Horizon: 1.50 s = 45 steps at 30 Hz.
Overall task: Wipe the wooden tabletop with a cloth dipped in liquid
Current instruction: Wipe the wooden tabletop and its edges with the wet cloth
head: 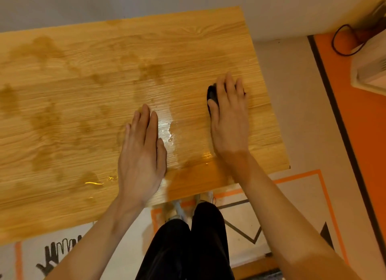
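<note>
Surface: light orange-brown wood-grain tabletop [188, 49], fills upper and left of frame, right edge just past the right hand.
Cloth: small dark, near-black wadded cloth [211, 93], right of centre, on the tabletop, mostly covered by the right hand; only its left side shows.
Right hand [227, 116]: palm down, fingers slightly spread over the cloth, pressing it flat to the wood. Not pinching, more a flat press.
Left hand [142, 152]: flat on the tabletop at centre, fingers together and extended, holds nothing; looks like bracing.
Liquid: glossy wet streak [167, 125] between the hands; small shiny puddle [94, 182] lower left of the left hand; dull darker blotches [43, 47] across the left and upper left.
Progress: wiping underway, judged partial. Middle strip looks freshly wetted. Left half is patchy, so either drying or unevenly covered; can't tell which.
Left to do: likely the far right corner, upper edge and an even pass over the blotchy left.
</note>
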Each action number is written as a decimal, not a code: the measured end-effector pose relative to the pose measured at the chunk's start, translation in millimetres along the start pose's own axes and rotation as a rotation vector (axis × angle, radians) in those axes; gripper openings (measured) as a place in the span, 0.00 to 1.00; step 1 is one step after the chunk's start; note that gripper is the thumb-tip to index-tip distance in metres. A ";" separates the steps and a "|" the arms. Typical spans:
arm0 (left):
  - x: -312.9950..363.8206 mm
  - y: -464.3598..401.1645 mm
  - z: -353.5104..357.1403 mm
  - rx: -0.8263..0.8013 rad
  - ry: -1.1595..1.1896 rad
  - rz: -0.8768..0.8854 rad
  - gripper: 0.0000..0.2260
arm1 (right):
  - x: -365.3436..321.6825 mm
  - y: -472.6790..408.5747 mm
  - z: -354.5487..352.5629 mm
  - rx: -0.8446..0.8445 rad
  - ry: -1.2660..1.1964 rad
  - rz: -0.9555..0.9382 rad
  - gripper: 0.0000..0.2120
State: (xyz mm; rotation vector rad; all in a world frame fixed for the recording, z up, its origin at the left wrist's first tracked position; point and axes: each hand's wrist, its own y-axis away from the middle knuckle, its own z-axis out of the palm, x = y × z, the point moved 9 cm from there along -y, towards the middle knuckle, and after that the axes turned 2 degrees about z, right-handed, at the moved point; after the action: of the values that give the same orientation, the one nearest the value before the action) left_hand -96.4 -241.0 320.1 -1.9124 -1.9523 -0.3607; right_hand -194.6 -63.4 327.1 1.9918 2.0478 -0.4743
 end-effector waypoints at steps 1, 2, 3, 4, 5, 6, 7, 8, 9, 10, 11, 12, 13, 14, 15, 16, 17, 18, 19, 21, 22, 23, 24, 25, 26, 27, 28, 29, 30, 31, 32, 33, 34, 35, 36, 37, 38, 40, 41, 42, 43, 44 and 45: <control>0.7 0.1 -0.3 0.002 0.001 0.009 0.23 | -4.4 12.2 1.7 0.015 -0.020 0.000 0.23; 1.3 0.4 -0.4 0.002 0.005 0.014 0.23 | -13.2 35.8 4.4 0.000 0.003 -0.063 0.25; 1.4 0.6 -0.4 0.002 0.010 0.014 0.23 | -24.8 67.8 7.3 -0.032 0.073 -0.149 0.30; 1.5 1.1 -0.4 0.003 0.011 0.016 0.23 | -33.9 103.4 11.6 -0.097 0.146 -0.217 0.36; 2.4 1.4 -0.4 0.005 0.008 0.023 0.23 | -38.3 138.2 14.1 -0.159 0.154 -0.263 0.40; 3.5 1.3 -0.2 0.005 0.006 0.031 0.23 | -38.6 163.7 16.9 -0.197 0.150 -0.309 0.39; 4.0 1.0 0.3 0.003 0.005 0.034 0.23 | -37.8 174.4 19.4 -0.199 0.128 -0.366 0.34; 3.5 0.6 0.7 0.000 0.004 0.030 0.24 | -36.0 166.2 22.0 -0.227 0.166 -0.401 0.30; 2.6 0.0 1.1 -0.002 0.001 0.024 0.24 | -32.2 143.8 21.5 -0.218 0.252 -0.400 0.28; 1.8 -0.4 1.2 -0.001 -0.005 0.020 0.23 | -25.0 112.9 18.4 -0.196 0.332 -0.366 0.27; 1.5 -0.4 1.4 0.002 -0.013 0.020 0.23 | -16.2 77.9 12.9 -0.155 0.346 -0.303 0.26; 1.6 0.1 1.6 0.005 -0.023 0.025 0.23 | -3.2 44.1 5.6 -0.120 0.298 -0.198 0.25; 1.9 0.4 2.1 0.008 -0.033 0.030 0.23 | 10.3 18.7 -3.0 -0.067 0.208 -0.101 0.24; 2.1 0.6 2.4 0.010 -0.038 0.034 0.23 | 19.5 7.9 -8.5 -0.041 0.128 -0.026 0.23; 2.3 0.6 2.6 0.009 -0.037 0.036 0.23 | 22.2 14.4 -12.2 0.004 0.079 0.006 0.23; 2.2 0.6 2.5 0.008 -0.034 0.037 0.23 | 22.1 34.4 -12.1 0.024 0.060 0.015 0.23; 2.3 0.7 2.4 0.007 -0.032 0.037 0.23 | 17.7 65.3 -10.3 0.020 0.031 -0.007 0.23; 2.4 0.9 2.2 0.008 -0.033 0.037 0.23 | 11.6 100.5 -8.3 -0.009 -0.001 -0.027 0.24; 2.4 1.1 2.2 0.010 -0.035 0.037 0.23 | 4.6 134.1 -8.0 -0.051 -0.025 -0.079 0.25; 3.2 2.2 2.5 0.014 -0.032 0.040 0.23 | 5.1 167.4 -9.1 -0.124 0.024 -0.199 0.27; 3.2 2.0 2.5 0.018 -0.030 0.041 0.23 | 12.9 159.5 -12.1 -0.151 0.026 -0.235 0.26; 2.8 1.7 2.5 0.023 -0.028 0.040 0.23 | 25.2 140.4 -15.8 -0.148 0.013 -0.220 0.26; 2.3 1.6 2.5 0.026 -0.028 0.039 0.23 | 39.1 116.1 -19.9 -0.128 -0.001 -0.165 0.25; 1.7 1.7 2.8 0.028 -0.030 0.040 0.23 | 53.8 87.4 -27.0 -0.085 -0.003 -0.096 0.24; 1.5 2.1 3.0 0.032 -0.034 0.041 0.23 | 69.0 60.6 -34.5 -0.044 -0.007 -0.024 0.23; 1.5 2.7 3.0 0.037 -0.040 0.043 0.23 | 80.8 43.5 -39.1 -0.015 -0.028 0.042 0.24; 1.4 3.4 2.9 0.041 -0.047 0.047 0.23 | 85.2 39.5 -40.0 0.006 -0.046 0.095 0.24; 1.6 3.8 2.7 0.041 -0.052 0.051 0.23 | 82.0 48.8 -39.2 0.035 -0.050 0.136 0.23; 1.7 3.8 2.2 0.041 -0.054 0.052 0.23 | 71.4 68.1 -36.7 0.057 -0.045 0.143 0.23; 1.8 3.8 1.9 0.039 -0.055 0.051 0.23 | 56.4 94.2 -32.7 0.058 -0.048 0.120 0.24; 1.8 3.7 2.0 0.037 -0.056 0.051 0.23 | 39.2 121.9 -27.4 0.025 -0.068 0.068 0.24; 1.9 3.7 2.7 0.033 -0.054 0.051 0.23 | 25.0 147.1 -20.3 -0.038 -0.091 -0.017 0.24; 2.2 3.5 3.3 0.029 -0.051 0.052 0.23 | 16.3 163.8 -16.7 -0.095 -0.086 -0.116 0.23; 2.6 3.2 3.3 0.029 -0.046 0.048 0.23 | 17.7 165.8 -18.5 -0.116 -0.074 -0.198 0.22; 2.6 2.9 3.2 0.031 -0.040 0.039 0.23 | 29.3 156.0 -24.1 -0.109 -0.069 -0.212 0.22; 2.0 3.0 3.5 0.031 -0.035 0.027 0.23 | 47.3 141.4 -30.1 -0.069 -0.081 -0.145 0.22; 1.2 3.5 3.9 0.029 -0.030 0.017 0.23 | 68.0 125.8 -39.2 -0.007 -0.104 -0.033 0.21; 0.6 4.7 3.7 0.034 -0.035 0.010 0.24 | 97.7 109.3 -50.2 0.133 -0.132 0.174 0.21; 0.5 4.8 3.8 0.036 -0.043 0.011 0.24 | 98.7 112.7 -47.4 0.190 -0.127 0.230 0.20; -0.1 4.7 4.1 0.036 -0.051 0.013 0.24 | 90.1 122.2 -41.0 0.243 -0.131 0.255 0.20; -0.9 4.1 4.6 0.035 -0.058 0.014 0.25 | 74.8 134.6 -31.4 0.293 -0.142 0.263 0.19; -1.1 3.5 5.0 0.034 -0.065 0.016 0.25 | 52.3 148.4 -21.1 0.323 -0.167 0.256 0.19; -1.2 3.0 5.6 0.034 -0.075 0.020 0.25 | 28.0 161.1 -8.7 0.328 -0.205 0.228 0.19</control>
State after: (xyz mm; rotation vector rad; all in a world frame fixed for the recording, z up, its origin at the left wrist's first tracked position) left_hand -93.9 -239.5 314.3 -1.9482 -1.9721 -0.2516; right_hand -34.5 -31.8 314.2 2.2141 1.6815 -0.9704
